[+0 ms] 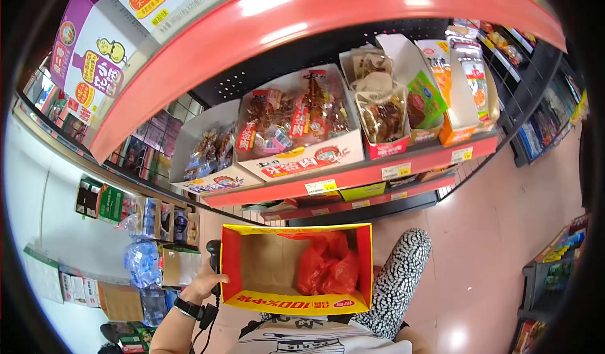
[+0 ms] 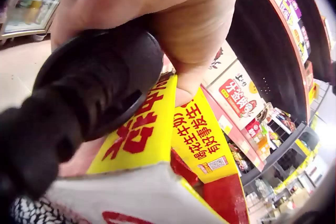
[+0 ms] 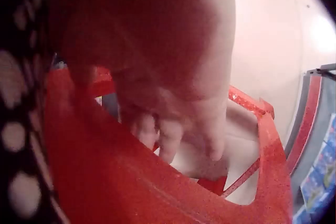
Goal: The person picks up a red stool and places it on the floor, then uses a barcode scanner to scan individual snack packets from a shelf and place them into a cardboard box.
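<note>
My left hand (image 1: 205, 281) grips the left end of a red and yellow cardboard box (image 1: 233, 259), its thumb over the rim. The box is open at the top and held level in front of my body. A crumpled red plastic bag (image 1: 328, 269) lies in its right half. In the left wrist view the hand (image 2: 152, 3) is close over the box's yellow printed flap (image 2: 202, 134). My right hand (image 3: 173, 66) reaches down to a red plastic stool (image 3: 121, 166), fingers (image 3: 212, 142) behind its edge and thumb side in shadow; the head view hides this hand.
Ahead stands a shelf with a red edge (image 1: 403, 162), holding open cartons of packaged snacks (image 1: 296, 124). Boxes and bagged goods (image 1: 142, 262) line the floor on the left. Another rack (image 1: 554, 278) stands at the right. My patterned knee (image 1: 403, 272) is beside the box.
</note>
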`<state>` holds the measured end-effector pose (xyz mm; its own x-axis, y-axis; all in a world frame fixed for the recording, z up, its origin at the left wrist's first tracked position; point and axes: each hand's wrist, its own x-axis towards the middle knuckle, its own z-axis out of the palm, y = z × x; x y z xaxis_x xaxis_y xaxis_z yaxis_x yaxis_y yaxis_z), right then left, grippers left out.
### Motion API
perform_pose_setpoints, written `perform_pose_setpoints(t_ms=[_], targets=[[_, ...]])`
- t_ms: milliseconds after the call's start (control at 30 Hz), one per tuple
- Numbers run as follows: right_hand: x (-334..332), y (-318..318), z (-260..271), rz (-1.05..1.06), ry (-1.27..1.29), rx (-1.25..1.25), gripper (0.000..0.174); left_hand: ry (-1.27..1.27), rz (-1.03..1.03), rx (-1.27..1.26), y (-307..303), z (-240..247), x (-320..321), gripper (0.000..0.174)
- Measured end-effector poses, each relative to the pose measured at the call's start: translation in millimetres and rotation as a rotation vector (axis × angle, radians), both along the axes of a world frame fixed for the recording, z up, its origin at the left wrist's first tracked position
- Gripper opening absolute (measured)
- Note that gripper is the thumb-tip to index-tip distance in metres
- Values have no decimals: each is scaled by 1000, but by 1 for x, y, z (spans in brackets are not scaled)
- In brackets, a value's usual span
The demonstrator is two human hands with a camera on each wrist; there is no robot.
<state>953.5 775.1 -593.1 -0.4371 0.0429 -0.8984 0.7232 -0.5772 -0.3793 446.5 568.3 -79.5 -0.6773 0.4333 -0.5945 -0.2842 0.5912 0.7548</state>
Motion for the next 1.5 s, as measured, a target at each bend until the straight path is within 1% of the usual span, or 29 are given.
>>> perform_pose_setpoints(t_ms=[67,133,200,267,300,367,433,467,533,633,700,733,800,833,867,900,933,967,1033,1067,1100,1133,1167,1200,1233,1300,1333,1400,1500], targets=[[-15,18,1,44,12,48,25,-63,-51,-43,2,4,-5,62],[-36,43,5,85,28,112,24,-60,-30,-23,1,4,-7,63],[-57,68,21,125,40,180,23,-102,4,31,-4,3,-6,64],[-80,90,39,154,54,256,22,-92,22,62,-27,-15,-7,65],[-85,103,46,171,57,301,21,-96,37,84,-27,-16,-5,66],[-94,148,59,216,61,415,21,-74,83,206,-27,-14,15,65],[-106,184,71,262,72,524,20,-58,244,192,-27,-11,33,62],[-109,198,72,278,80,575,20,-32,295,198,-36,-23,39,60],[-112,216,74,295,99,668,19,-26,281,208,-44,-24,48,60],[-92,209,79,298,103,769,19,-56,267,186,-57,-22,57,59],[-61,186,81,289,90,818,19,-95,261,263,-64,-31,56,59],[-41,173,83,284,77,841,19,-61,238,364,-64,-37,55,60],[-9,152,95,286,56,892,20,-61,208,419,-58,-32,63,61],[8,148,81,292,47,916,20,-55,192,468,-53,-27,67,62],[-43,134,209,-379,7,769,17,-15,156,487,-49,-23,72,61],[-52,147,220,-528,117,928,12,-19,124,546,-46,-22,74,61],[-62,158,245,-553,237,976,13,-12,123,539,-42,-18,78,60],[-80,159,287,-596,327,952,17,-4,123,532,-39,-15,80,59],[-114,152,358,-590,484,877,27,-5,133,541,-37,-16,76,57],[-128,144,391,-521,567,824,35,12,132,554,-37,-16,74,56],[-140,134,417,-454,651,771,43,8,137,551,-37,-15,73,56],[-154,122,434,-450,648,770,43,31,146,535,-36,-13,70,54],[-169,109,448,-357,734,787,48,56,154,520,-36,-13,68,52],[-178,99,454,-263,819,800,54,84,181,519,-38,-22,63,48],[-189,93,450,-194,869,712,56,82,182,516,-38,-20,62,48],[-214,73,461,-126,924,637,59,48,182,490,-33,-14,56,45],[-222,69,463,-126,921,643,59,44,180,494,-32,-14,52,45],[-237,70,464,-111,886,806,63,6,200,480,-28,-16,43,44],[-244,76,483,-96,900,845,65,-89,213,471,-23,-16,31,43]])
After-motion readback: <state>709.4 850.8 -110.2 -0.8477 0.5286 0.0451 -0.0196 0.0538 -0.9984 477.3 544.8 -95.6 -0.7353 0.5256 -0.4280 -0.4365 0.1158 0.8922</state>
